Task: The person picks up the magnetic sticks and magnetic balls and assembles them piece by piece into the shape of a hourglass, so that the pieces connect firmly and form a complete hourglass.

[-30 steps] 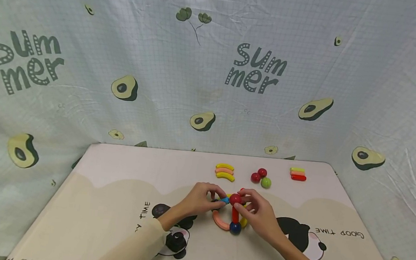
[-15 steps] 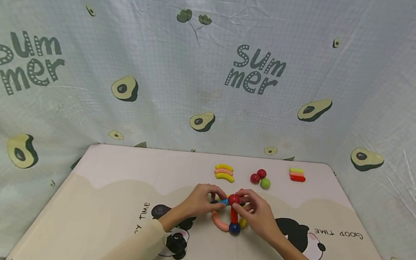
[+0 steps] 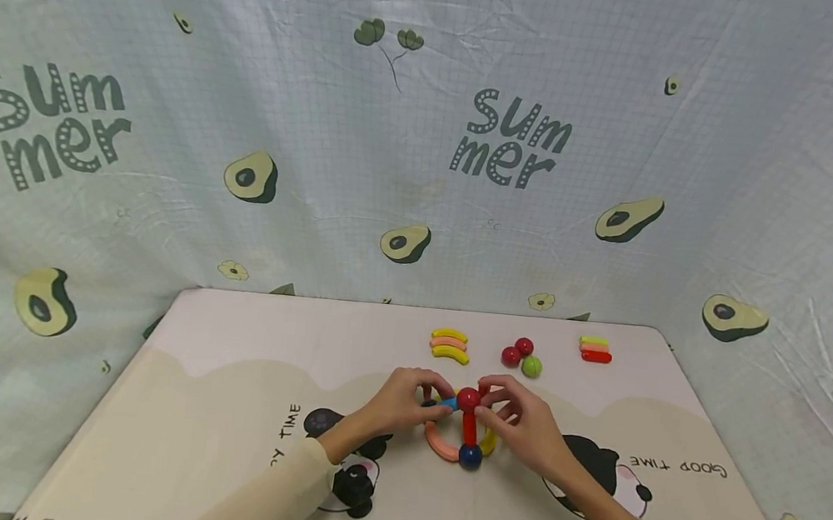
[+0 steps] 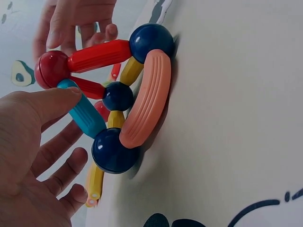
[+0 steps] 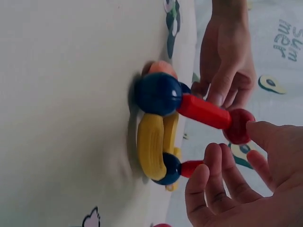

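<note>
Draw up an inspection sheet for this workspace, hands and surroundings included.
Surface: pale table with printed pandas.
Job's things: a frame with a red ball on top, a blue stick and red sticks below it, and dark blue balls, a pink curved stick and a yellow curved stick lower down.
Clutter: three spare curved sticks, three loose balls and three short straight sticks, beyond the frame.
Left hand: pinches the blue stick.
Right hand: at the red ball; grip unclear.
Cables: nothing seen.
Surroundings: patterned cloth behind and beside the table.
</note>
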Demonstrator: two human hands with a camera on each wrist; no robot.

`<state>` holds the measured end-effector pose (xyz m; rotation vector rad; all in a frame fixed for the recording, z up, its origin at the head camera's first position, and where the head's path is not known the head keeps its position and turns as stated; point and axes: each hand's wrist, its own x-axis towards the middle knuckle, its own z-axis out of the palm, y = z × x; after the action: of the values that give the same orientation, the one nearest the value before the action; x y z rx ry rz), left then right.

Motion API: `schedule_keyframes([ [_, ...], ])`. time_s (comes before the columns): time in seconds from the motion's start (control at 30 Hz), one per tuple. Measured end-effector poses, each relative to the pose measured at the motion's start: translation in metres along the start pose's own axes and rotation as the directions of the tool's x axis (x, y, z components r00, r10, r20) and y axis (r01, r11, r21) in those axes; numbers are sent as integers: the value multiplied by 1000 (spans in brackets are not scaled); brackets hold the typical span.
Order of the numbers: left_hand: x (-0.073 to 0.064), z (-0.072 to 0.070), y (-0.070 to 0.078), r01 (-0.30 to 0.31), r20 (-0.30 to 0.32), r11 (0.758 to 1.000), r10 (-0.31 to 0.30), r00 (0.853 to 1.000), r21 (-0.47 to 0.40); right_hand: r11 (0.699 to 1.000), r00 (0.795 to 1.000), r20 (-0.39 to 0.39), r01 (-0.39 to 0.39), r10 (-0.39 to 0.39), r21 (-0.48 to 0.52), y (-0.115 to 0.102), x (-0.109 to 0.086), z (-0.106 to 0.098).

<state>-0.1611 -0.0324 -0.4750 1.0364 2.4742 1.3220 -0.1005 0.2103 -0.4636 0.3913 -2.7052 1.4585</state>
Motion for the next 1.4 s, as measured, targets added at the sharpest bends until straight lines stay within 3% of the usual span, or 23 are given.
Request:
schedule_keyframes([
  [0.27,1,1,-2,10,3,1000,-10,1000,-1,996,995,-63,73,-77,-54,10,5,-11],
  [0.6,-2,2,7,22,-17,1000,-22,1000,0,994,998,57,22,-29,106,29,19,-15],
  [0.7,-3,4,13,24,-46,1000,-24,999,-15,988,995,98,13,-28,151,33,22,-15],
  [0.83,-2,9,20,-18,-112,999,14,994,-29,985,991,132,11,-33,170,37,26,-12],
  [0.93,0,15,25,-41,-160,999,40,986,-3,986,990,139,10,-33,164,32,26,-12],
  [1.07,1,23,29,-27,-206,998,38,978,56,987,991,133,0,-21,158,30,26,-12],
  [1.2,1,27,32,-7,-231,996,27,973,85,985,992,121,9,-30,170,42,28,-10],
  [1.4,3,22,32,-27,-223,996,44,974,79,988,992,108,41,-58,150,45,28,-11],
])
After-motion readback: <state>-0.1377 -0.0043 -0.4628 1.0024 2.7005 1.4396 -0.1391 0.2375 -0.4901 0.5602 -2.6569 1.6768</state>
